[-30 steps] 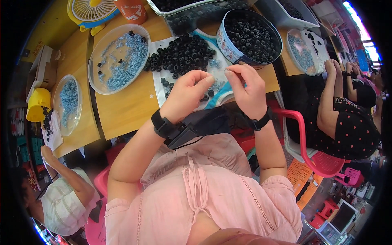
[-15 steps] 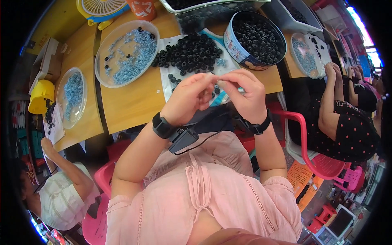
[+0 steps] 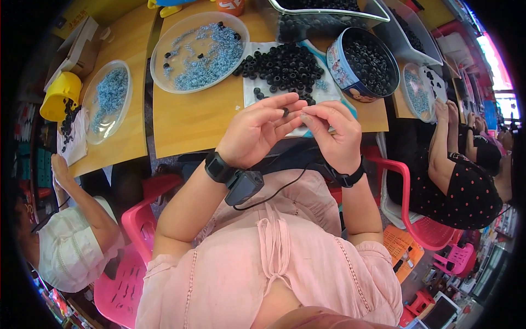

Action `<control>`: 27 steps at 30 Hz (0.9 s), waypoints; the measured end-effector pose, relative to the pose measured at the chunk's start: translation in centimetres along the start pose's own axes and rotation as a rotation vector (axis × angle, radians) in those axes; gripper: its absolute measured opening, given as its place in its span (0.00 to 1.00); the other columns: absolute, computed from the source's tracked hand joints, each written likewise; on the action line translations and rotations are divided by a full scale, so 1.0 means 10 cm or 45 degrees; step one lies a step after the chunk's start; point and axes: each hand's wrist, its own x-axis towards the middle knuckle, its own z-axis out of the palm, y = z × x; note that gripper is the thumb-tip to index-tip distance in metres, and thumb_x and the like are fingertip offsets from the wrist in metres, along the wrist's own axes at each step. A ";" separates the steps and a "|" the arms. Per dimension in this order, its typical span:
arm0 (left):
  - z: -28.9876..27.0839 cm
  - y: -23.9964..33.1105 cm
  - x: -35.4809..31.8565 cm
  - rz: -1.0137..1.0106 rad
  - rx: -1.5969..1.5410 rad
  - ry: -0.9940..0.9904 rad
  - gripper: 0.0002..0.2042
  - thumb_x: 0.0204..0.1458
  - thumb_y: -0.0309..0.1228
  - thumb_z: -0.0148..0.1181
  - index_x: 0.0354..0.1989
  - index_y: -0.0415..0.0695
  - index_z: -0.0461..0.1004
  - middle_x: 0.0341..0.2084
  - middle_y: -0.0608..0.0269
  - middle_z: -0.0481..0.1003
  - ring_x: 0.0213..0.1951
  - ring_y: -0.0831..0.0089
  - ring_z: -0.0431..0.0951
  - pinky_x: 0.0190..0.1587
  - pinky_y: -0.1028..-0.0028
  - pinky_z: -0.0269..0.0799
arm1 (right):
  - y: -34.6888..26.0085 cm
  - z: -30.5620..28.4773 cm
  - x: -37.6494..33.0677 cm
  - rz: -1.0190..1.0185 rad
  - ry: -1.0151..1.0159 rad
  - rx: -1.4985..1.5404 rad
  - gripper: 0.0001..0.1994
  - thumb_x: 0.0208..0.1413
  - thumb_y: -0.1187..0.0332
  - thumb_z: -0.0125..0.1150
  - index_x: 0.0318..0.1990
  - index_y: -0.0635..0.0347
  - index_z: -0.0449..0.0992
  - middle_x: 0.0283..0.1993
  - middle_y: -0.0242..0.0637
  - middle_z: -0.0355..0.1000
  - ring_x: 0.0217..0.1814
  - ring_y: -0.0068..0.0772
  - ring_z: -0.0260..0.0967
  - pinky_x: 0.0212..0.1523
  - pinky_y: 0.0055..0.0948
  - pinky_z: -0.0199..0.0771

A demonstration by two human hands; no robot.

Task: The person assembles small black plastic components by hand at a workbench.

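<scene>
Both my hands meet over the near edge of a white cloth (image 3: pixel 250 82), on which lies a heap of small black ring-shaped pieces (image 3: pixel 285 68). My left hand (image 3: pixel 257 131) is turned palm up, with one small black ring-shaped piece (image 3: pixel 285 112) between its thumb and fingers. Close beside it, my right hand (image 3: pixel 337 129) has thumb and forefinger pinched together near the left fingertips. Whatever is in that pinch is too small to make out. Left of the heap rests a round clear tray (image 3: pixel 160 77) of small pale-blue clear pieces (image 3: pixel 205 71), with a few black ones among them.
A round blue tin (image 3: pixel 345 77) full of black pieces stands right of the heap. Behind are clear plastic bins (image 3: pixel 329 21). At the left are another round tray (image 3: pixel 127 104), a tipped yellow cup (image 3: pixel 59 96) and a seated person (image 3: pixel 76 241). Another person (image 3: pixel 460 186) sits at right.
My hands have parted slightly, and the left has opened out to show the black piece. The view has shifted, so the table's things appear further right and higher.
</scene>
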 end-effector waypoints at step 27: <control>-0.03 -0.06 -0.40 0.283 0.558 0.022 0.23 0.66 0.26 0.47 0.69 0.38 0.57 0.64 0.55 0.63 0.63 0.70 0.66 0.65 0.68 0.65 | -0.15 0.28 0.05 -0.228 -0.144 -0.042 0.10 0.47 0.80 0.68 0.39 0.61 0.82 0.37 0.39 0.74 0.36 0.36 0.72 0.36 0.29 0.73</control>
